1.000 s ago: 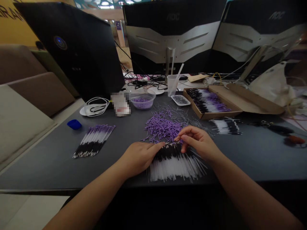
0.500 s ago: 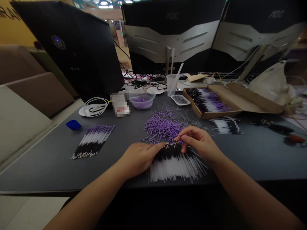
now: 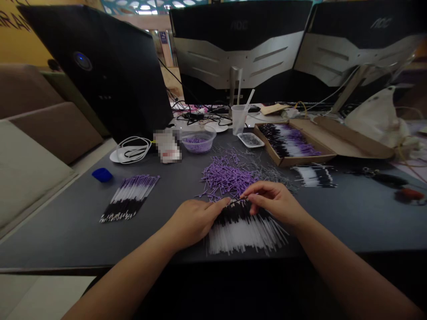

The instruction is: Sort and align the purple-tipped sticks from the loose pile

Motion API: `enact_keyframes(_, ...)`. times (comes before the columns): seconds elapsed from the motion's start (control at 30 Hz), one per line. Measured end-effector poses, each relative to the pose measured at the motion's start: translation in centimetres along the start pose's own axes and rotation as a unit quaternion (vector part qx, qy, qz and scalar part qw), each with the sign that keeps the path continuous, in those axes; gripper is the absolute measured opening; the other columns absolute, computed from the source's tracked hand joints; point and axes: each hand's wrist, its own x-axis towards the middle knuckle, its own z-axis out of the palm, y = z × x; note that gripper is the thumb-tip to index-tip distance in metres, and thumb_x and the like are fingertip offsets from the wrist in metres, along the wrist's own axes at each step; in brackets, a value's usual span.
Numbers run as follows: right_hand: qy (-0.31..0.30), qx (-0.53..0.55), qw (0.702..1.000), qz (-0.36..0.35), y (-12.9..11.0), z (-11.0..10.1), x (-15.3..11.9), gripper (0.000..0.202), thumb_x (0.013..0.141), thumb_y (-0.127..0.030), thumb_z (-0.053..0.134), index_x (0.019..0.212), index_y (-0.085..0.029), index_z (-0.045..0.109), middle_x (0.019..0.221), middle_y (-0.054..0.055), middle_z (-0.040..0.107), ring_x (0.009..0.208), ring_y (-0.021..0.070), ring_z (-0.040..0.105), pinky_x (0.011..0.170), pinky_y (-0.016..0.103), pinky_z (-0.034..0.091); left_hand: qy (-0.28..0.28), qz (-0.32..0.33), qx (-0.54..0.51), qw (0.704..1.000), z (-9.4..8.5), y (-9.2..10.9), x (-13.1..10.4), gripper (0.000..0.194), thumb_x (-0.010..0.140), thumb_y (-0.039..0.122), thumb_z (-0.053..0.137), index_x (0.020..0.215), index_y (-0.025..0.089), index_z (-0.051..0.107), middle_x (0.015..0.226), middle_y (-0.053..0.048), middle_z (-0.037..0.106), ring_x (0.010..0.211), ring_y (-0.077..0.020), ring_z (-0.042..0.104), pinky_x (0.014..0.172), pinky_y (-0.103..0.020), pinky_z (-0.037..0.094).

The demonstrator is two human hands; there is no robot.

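Note:
My left hand (image 3: 195,221) is curled at the left edge of a fanned bundle of thin black-and-white sticks (image 3: 245,233). One extended digit presses near their pale tips, and the remaining fingers are mostly hidden. At the far end of this bundle, my right hand (image 3: 273,200) pinches a thin dark stick (image 3: 243,198) between thumb and fingers, its near end beside my left fingertip. Right behind both hands lies a loose heap of small purple pins (image 3: 228,175). Grey pins (image 3: 270,169) are scattered to the right of that heap.
A sorted bundle of purple-ended sticks (image 3: 130,198) lies left, near a blue cap (image 3: 102,174). Behind stand a clear bowl (image 3: 208,144) of purple pieces, a plastic cup (image 3: 238,120) and a small tray (image 3: 259,143). An open cardboard box (image 3: 283,161) holds more sticks. Monitors (image 3: 240,53) rise behind.
My right hand has shifted slightly left and down, still pinching the thin dark stick. My left hand stays almost in place on the bundle.

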Motion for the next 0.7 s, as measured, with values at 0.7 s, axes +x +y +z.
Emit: enact_keyframes(0.7,-0.035,-0.115,0.993,-0.003,-0.1,0.63,-0.4,0.025,0.079,-0.03,0.067,0.101,-0.019,0.068,0.086,0.005,0.07,0.057,0.0112,0.062,0.055,0.025,0.052,0.073,0.042,0.013,0.996,0.11,0.51,-0.07,0.042,0.093,0.019,0.043,0.135,0.023,0.039,0.085,-0.001,0.071,0.07,-0.0178,0.066,0.061,-0.03,0.047)
